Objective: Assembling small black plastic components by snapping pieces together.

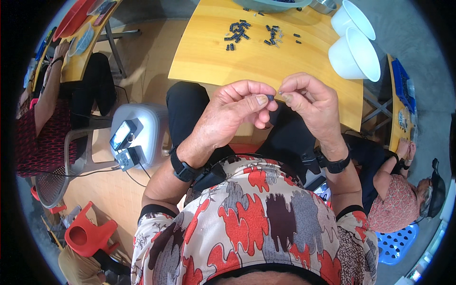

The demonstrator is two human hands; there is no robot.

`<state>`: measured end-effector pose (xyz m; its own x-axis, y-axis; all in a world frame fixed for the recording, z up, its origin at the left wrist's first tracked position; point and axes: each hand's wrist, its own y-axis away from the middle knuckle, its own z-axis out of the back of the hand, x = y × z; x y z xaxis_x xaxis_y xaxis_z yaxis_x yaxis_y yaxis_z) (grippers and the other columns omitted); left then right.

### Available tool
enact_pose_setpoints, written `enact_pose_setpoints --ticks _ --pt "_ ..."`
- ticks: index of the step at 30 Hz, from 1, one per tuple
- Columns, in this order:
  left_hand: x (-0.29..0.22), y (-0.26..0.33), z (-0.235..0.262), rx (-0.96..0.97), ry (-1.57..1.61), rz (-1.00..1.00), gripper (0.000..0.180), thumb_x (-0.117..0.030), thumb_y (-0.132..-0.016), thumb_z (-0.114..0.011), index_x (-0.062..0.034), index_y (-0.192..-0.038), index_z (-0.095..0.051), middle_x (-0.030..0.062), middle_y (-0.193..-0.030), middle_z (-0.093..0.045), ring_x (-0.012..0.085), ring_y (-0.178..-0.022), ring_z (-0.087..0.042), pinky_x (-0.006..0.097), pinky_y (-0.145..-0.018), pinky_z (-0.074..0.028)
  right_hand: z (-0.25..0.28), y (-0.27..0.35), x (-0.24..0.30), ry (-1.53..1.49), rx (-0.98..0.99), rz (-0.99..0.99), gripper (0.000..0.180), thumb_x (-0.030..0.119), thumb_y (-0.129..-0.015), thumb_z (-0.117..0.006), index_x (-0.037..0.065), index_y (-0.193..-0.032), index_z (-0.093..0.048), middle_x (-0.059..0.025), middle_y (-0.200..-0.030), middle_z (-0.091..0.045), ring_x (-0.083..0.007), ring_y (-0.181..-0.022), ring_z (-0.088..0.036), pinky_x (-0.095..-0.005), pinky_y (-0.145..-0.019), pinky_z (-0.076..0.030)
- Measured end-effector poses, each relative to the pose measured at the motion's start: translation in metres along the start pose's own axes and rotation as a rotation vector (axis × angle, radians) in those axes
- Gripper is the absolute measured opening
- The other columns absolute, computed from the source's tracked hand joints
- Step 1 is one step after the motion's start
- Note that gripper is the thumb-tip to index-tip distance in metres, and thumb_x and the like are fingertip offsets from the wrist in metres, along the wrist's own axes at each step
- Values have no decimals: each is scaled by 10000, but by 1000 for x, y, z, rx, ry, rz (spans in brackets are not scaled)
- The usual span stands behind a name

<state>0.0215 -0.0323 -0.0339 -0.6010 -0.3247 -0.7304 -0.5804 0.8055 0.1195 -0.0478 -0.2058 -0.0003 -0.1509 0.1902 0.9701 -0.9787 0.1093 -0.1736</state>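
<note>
Above my lap, at the table's near edge, my two hands face each other with a narrow gap between their fingertips. My left hand pinches a small dark plastic piece between thumb and forefinger. Closed in a pinch, my right hand has a tiny pale bit at its fingertips, too small to name. Farther off on the yellow table lie a pile of small black parts and, right of it, a looser group of black and clear bits.
Two white tubs stand at the table's right edge. A greenish basin and a metal bowl are at the far edge. Left of my legs, devices with cables rest on a grey plastic stool. Other people sit at tables on both sides.
</note>
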Motion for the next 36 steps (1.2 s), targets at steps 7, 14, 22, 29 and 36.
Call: enact_pose_setpoints --ticks 7,14,22,29,36 --pt "2 -2 -4 -50 -11 86 191 -153 -876 -575 -9 -995 -613 77 -799 -639 82 -562 -539 188 -473 -438 -8 3 7 381 -92 163 223 -17 -761 -647 38 -964 -573 -44 -818 -627 -93 -692 -606 -211 -605 -494" --pt "0 -1 -2 -76 -111 128 192 -166 -871 -587 -7 -969 -629 62 -739 -637 71 -508 -504 172 -435 -380 -7 0 11 572 9 385 317 -14 -729 -662 60 -1017 -554 -62 -789 -638 -143 -640 -622 -245 -568 -519" --pt "1 0 -4 -67 -71 78 158 -146 -869 -586 -15 -945 -630 63 -735 -641 66 -510 -503 172 -439 -373 -6 4 8 436 -27 210 348 -12 -725 -675 69 -1044 -561 -18 -764 -645 -46 -574 -537 -191 -525 -453" --pt "1 1 -3 -90 -108 73 127 -129 -868 -584 -17 -912 -626 70 -733 -640 72 -512 -509 175 -444 -378 -8 -1 6 509 -3 354 207 -29 -713 -672 59 -896 -630 -47 -755 -618 -124 -605 -579 -230 -531 -462" --pt "4 2 -1 -91 -135 85 172 -175 -861 -603 -8 -896 -624 38 -714 -627 46 -530 -510 173 -465 -397 -5 2 5 461 47 265 147 -25 -723 -668 49 -848 -646 -56 -753 -598 -140 -663 -592 -236 -559 -472"
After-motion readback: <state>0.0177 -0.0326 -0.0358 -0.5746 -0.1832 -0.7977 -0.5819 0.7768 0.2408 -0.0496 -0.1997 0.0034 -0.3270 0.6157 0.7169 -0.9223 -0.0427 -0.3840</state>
